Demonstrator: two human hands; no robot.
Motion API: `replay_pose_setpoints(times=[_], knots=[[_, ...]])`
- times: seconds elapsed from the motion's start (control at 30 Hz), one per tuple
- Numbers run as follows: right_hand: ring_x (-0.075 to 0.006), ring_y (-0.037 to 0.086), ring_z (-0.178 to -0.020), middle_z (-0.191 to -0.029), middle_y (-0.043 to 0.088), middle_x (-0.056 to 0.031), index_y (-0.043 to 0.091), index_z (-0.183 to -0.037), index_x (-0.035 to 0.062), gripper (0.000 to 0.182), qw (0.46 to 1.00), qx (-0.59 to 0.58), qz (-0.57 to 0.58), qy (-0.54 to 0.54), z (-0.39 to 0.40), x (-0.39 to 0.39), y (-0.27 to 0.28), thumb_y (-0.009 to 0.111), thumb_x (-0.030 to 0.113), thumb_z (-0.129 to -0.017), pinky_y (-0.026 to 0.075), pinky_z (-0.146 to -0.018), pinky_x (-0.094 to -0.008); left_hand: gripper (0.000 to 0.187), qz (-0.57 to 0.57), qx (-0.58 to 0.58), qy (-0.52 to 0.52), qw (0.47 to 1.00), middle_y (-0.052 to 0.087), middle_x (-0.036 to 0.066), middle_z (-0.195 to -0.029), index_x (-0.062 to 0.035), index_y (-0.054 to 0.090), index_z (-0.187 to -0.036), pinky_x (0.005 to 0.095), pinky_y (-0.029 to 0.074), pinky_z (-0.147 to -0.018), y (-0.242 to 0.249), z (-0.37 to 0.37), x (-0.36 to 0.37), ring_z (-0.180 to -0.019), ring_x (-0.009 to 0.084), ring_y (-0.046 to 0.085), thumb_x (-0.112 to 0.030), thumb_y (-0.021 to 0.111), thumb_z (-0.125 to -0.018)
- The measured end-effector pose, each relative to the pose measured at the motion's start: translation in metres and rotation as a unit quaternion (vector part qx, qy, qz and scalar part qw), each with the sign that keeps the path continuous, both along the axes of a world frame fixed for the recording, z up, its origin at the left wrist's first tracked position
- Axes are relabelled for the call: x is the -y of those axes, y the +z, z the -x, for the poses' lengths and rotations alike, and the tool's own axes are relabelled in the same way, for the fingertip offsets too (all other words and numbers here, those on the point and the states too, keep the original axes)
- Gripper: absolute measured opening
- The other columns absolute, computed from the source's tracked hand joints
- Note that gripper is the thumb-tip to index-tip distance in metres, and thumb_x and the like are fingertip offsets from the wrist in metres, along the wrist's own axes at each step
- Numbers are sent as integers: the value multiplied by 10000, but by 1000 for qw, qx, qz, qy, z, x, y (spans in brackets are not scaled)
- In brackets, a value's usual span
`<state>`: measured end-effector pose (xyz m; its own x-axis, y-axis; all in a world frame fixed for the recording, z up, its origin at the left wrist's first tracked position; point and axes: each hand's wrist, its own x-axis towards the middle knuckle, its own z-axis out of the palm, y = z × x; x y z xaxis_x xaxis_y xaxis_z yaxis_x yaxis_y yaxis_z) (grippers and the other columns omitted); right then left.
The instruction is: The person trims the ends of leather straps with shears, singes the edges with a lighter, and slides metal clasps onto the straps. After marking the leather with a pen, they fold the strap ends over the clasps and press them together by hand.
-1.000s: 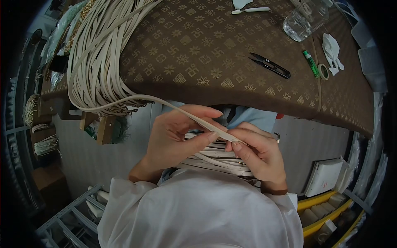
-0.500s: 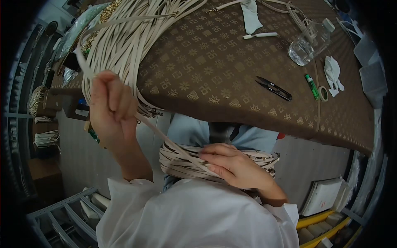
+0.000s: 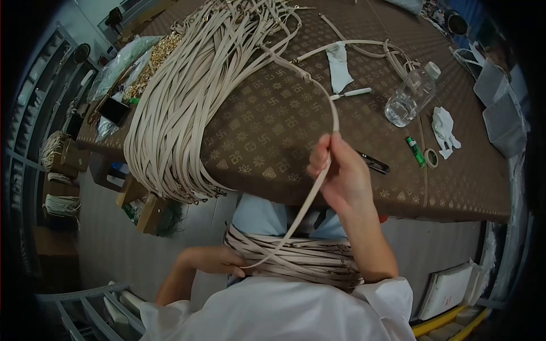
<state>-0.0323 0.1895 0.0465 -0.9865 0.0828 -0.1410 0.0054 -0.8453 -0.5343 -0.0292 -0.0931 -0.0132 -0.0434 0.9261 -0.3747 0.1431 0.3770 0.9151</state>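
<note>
My right hand is raised over the table's front edge, its fingers pinched on a long beige strap. From there the strap runs up across the cloth and down to my lap. At the lower left, my left hand is closed on the strap's lower end, beside a bundle of beige straps lying across my lap. A large pile of similar straps with metal clasps hangs over the table's left front edge.
On the brown patterned tablecloth are black thread snips, a green tube, a tape roll, a clear bottle, a white pen and crumpled tissues. Shelving stands at the left.
My right hand has risen from the lap bundle and now holds the strap above the table edge. My left hand has come down from the upper left to the lap. The view has shifted.
</note>
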Motion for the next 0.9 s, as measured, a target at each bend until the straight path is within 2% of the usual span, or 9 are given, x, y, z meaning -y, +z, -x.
replay_pose_setpoints(times=[0.07, 0.13, 0.2, 0.23, 0.33, 0.37, 0.53, 0.7, 0.9], knots=[[-120, 474, -581, -632, 513, -36, 521, -802, 14, 283, 993, 4, -73, 92, -15, 11, 0, 385, 238, -907, 388, -559, -251, 351, -106, -42, -16, 993, 546, 135, -1009, -35, 504, -1102, 293, 434, -765, 5, 16, -7, -843, 229, 563, -306, 435, -890], [-133, 542, -651, -692, 574, -71, 558, -855, -9, 288, 972, 7, -88, 219, -35, 31, -1, 402, 229, -903, 435, -616, -247, 419, -178, 244, 319, 898, 487, 188, -1126, -44, 419, -1194, 333, 421, -839, 18, 33, -28, -964, 285, 539, -343, 368, -906], [-138, 572, -775, -806, 603, -95, 565, -937, -30, 303, 913, -13, -180, 366, -52, 49, -1, 420, 234, -902, 448, -709, -234, 433, -241, 379, 388, 805, 460, 237, -1152, -35, 358, -1232, 386, 408, -874, 35, 58, -59, -1052, 332, 494, -331, 326, -918], [-134, 567, -807, -834, 603, -92, 563, -948, -35, 310, 886, -27, -195, 420, -58, 57, -6, 427, 240, -902, 444, -727, -233, 413, -193, 375, 494, 760, 517, 197, -1061, -29, 376, -1210, 320, 468, -723, 53, 61, -80, -871, 250, 566, -320, 325, -921], [-128, 555, -856, -900, 595, -85, 550, -998, -38, 329, 826, -87, -321, 456, -63, 58, -29, 429, 252, -903, 437, -757, -236, 393, -290, 465, 431, 717, 541, 120, -858, -22, 403, -1168, 215, 396, -477, 27, 93, -87, -592, 123, 491, -319, 320, -924], [-126, 549, -873, -937, 587, -81, 541, -1036, -37, 343, 784, -130, -418, 439, -61, 54, -34, 426, 258, -904, 433, -769, -239, 388, -275, 425, 480, 716, 453, 35, -641, -1, 424, -1125, 183, 220, -363, 31, 87, -91, -432, 58, 287, -312, 303, -928], [-78, 492, -812, -1041, 539, -14, 348, -1251, -9, 521, 934, -4, -279, 225, -29, 18, -38, 337, 388, -914, 405, -703, -217, 379, -199, 288, 378, 857, 361, -12, -522, 26, 478, -1030, 185, 196, -348, 58, 31, -78, -373, 36, 223, -299, 312, -926], [-34, 405, -622, -929, 550, -14, 424, -1185, 1, 460, 968, -19, -170, 185, -4, 19, -31, 310, 364, -927, 333, -528, -153, 381, 36, 277, 260, 924, 450, -12, -658, 27, 489, -1035, 175, 308, -453, 53, -15, -62, -505, 59, 372, -295, 316, -928], [-35, 383, -545, -748, 527, -6, 546, -986, -9, 337, 967, -37, -196, 157, -15, 27, -23, 382, 277, -919, 310, -484, -162, 224, -116, 102, 263, 952, 488, 5, -727, 29, 487, -1020, 185, 393, -545, 40, -19, -68, -600, 84, 467, -137, 395, -901]])
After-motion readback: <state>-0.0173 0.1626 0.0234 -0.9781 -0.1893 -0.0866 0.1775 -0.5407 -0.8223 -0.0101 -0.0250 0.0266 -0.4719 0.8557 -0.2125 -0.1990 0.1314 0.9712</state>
